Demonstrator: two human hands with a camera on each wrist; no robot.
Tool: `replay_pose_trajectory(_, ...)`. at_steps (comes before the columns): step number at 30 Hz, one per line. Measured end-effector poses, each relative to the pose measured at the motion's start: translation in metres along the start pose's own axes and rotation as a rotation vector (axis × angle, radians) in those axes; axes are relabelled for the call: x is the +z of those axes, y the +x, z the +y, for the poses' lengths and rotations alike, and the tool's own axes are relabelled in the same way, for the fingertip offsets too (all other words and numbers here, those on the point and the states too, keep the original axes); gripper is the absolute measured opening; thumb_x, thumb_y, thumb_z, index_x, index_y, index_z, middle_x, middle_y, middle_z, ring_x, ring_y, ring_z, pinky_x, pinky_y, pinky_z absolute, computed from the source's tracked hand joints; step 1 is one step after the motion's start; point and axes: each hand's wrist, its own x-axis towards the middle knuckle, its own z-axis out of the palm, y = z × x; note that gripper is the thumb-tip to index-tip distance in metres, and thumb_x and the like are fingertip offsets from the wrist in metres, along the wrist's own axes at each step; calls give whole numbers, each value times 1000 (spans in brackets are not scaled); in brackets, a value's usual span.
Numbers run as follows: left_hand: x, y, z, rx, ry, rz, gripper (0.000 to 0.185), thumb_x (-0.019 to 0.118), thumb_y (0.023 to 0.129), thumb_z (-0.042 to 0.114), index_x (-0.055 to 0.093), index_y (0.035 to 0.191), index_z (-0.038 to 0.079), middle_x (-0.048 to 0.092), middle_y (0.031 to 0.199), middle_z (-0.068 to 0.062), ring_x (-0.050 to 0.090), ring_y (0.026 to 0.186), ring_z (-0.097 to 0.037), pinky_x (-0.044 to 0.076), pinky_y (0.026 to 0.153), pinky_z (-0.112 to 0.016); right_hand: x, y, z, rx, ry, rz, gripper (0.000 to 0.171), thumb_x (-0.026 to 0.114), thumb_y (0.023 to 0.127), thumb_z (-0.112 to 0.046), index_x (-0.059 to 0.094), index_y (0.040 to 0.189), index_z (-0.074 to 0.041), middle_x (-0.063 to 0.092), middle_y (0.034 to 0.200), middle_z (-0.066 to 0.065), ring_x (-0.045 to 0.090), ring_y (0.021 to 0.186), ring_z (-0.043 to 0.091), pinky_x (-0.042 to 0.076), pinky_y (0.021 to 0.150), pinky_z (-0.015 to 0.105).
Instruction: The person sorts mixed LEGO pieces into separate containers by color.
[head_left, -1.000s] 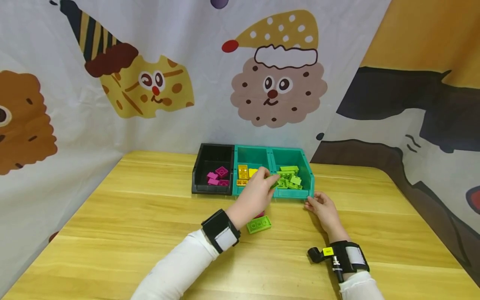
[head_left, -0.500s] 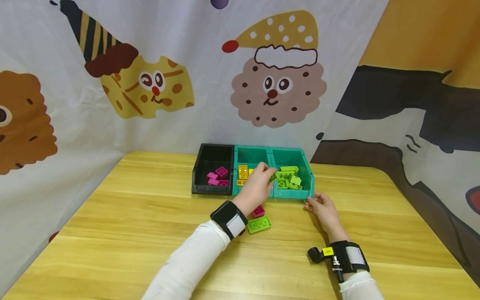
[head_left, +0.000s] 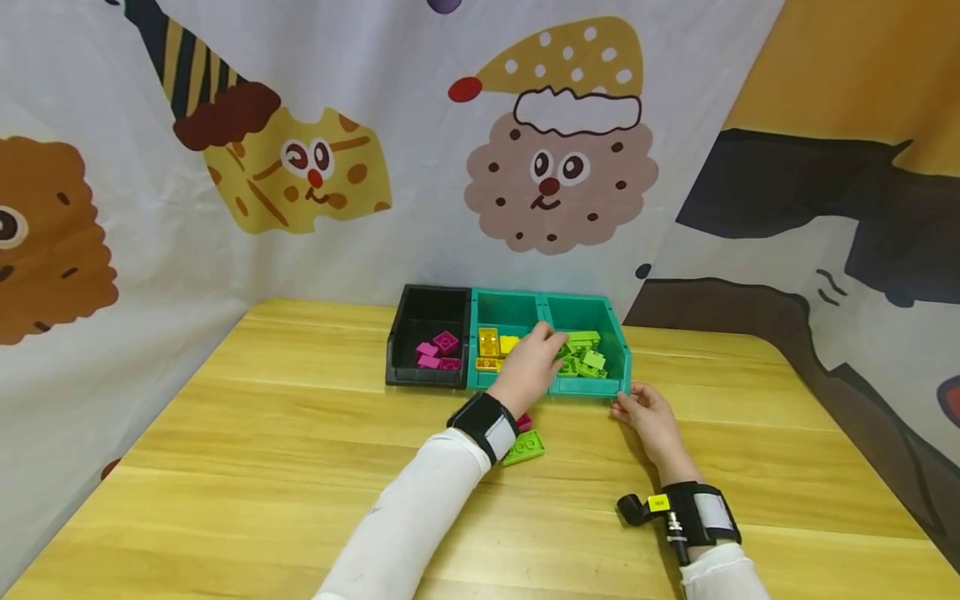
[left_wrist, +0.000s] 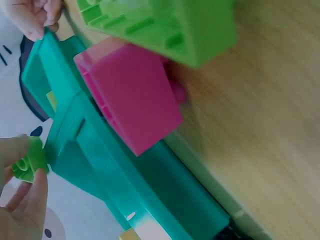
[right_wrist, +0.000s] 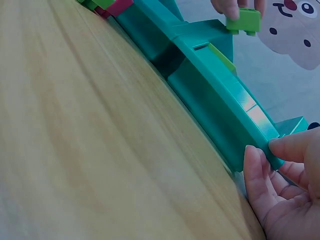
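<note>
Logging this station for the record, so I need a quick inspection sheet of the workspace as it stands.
Surface: wooden table, bare wood in front.
Job's things: green brick pinched over the right teal bin; yellow bricks in middle teal bin; pink bricks in black bin.
Clutter: loose green brick and pink brick before the bins.
Grippers: left hand pinches the brick; right hand touches the bin corner.
Cables: nothing seen.
Surroundings: cartoon backdrop.

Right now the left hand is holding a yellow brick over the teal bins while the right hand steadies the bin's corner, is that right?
Not quite: the brick pinched by the left hand is green, not yellow, as the right wrist view shows. The right hand does steady the teal bin at its corner.
</note>
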Motion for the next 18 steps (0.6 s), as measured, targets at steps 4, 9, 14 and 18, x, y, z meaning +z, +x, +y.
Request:
replay_pose_trajectory(4,9,4,3,59,139,59,35,65,90,20,58,123,12,54,108,-5,60,81,-12,50,69,-18,0,0,0,2,-14,-3,31,47,99,-10,39,122,9,53,90,-2,57,78,-1,51,73,15)
replay_pose_trajectory(9,22,8,10,91,359,72,28,63,91,18,60,120,20,56,104,-1,60,83,-12,48,75,-25,-2,1,2,13,-39,2,31,46,99,-11,39,122,8,53,92,-1,57,80,-1,51,74,15)
replay_pose_trajectory(14,29,12,16,79,505,44,30,59,93,16,60,121,27,57,113,1,57,104,-15,42,92,-36,-3,2,2,13,-40,0,32,46,99,-12,39,123,8,53,92,-1,58,80,-1,51,74,15)
replay_pose_trajectory(18,31,11,17,57,546,42,32,58,94,18,59,124,29,58,116,2,55,109,-15,40,96,-38,-2,1,1,13,-39,-1,32,46,99,-12,39,123,8,53,92,-1,58,80,-1,51,74,14)
